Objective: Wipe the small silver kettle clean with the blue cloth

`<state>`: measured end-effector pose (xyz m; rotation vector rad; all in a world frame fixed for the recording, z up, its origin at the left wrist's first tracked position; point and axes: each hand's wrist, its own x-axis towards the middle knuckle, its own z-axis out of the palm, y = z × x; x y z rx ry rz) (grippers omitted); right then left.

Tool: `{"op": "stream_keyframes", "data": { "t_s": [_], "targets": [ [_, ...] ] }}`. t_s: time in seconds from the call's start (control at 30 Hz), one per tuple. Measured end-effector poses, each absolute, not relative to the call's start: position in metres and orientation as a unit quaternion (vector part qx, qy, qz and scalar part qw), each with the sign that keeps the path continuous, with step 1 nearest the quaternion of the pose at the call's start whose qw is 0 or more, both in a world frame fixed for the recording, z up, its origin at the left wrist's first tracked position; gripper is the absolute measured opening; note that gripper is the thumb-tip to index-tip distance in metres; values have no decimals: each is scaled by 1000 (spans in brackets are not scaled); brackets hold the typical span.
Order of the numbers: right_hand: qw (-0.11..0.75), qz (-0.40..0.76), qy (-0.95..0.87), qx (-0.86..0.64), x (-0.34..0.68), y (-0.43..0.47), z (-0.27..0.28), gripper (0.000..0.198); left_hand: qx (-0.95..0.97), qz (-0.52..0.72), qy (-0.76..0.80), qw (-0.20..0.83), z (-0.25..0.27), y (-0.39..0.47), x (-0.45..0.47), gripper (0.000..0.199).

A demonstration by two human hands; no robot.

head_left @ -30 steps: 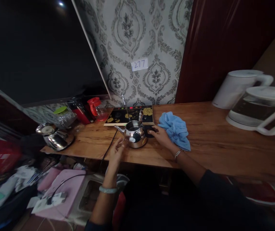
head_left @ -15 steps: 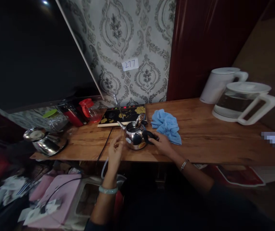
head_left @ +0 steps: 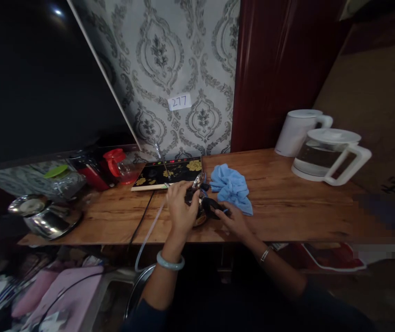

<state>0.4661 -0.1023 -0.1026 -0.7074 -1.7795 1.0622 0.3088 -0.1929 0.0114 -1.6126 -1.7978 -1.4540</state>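
Note:
A small shiny metal kettle (head_left: 200,218) is near the front of the wooden table, mostly covered by my hands. Its hinged lid (head_left: 198,179) stands raised at the back. My right hand (head_left: 232,219) is closed round the kettle's black handle (head_left: 211,207). Across the kettle's top, my left hand (head_left: 181,205) curls its fingers and thumb over the rim beside the lid; its fingertips are partly hidden. Just behind is a black hot plate (head_left: 182,173) with gold flowers and a thin metal spout (head_left: 162,159). A crumpled blue cloth (head_left: 230,184) lies right of the kettle.
On the wooden table (head_left: 270,216), a white kettle (head_left: 296,133) and a glass kettle (head_left: 317,159) stand at right. A red-lidded jug (head_left: 124,170), a dark red flask (head_left: 93,173) and another metal kettle (head_left: 48,219) stand at left. A pale hose (head_left: 145,240) hangs over the front edge.
My left hand has moved from beside the kettle onto its top. My right hand still holds the handle. The view has shifted slightly, and more of the hose shows.

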Motion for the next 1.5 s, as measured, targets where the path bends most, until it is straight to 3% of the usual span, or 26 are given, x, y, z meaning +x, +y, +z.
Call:
{"op": "stream_keyframes", "data": {
  "t_s": [0.43, 0.8, 1.1, 1.33, 1.5],
  "targets": [
    [456, 459, -693, -317, 483, -93, -115, 37, -490, -511, -686, 165, -12, -185, 273, 22],
    [446, 452, -702, -324, 484, -93, -118, 36, -491, -474, -715, 153, -35, -196, 270, 39],
    [443, 448, -707, -321, 484, -93, -117, 38, -540, -491, -672, 124, -21, -196, 269, 48],
    [454, 450, -697, -326, 483, -94, -115, 38, -595, -416, -684, 76, -10, -179, 270, 66],
    [451, 441, -707, -322, 483, -95, -118, 36, -590, -394, -700, 89, -15, -180, 270, 61]
  ]
}}
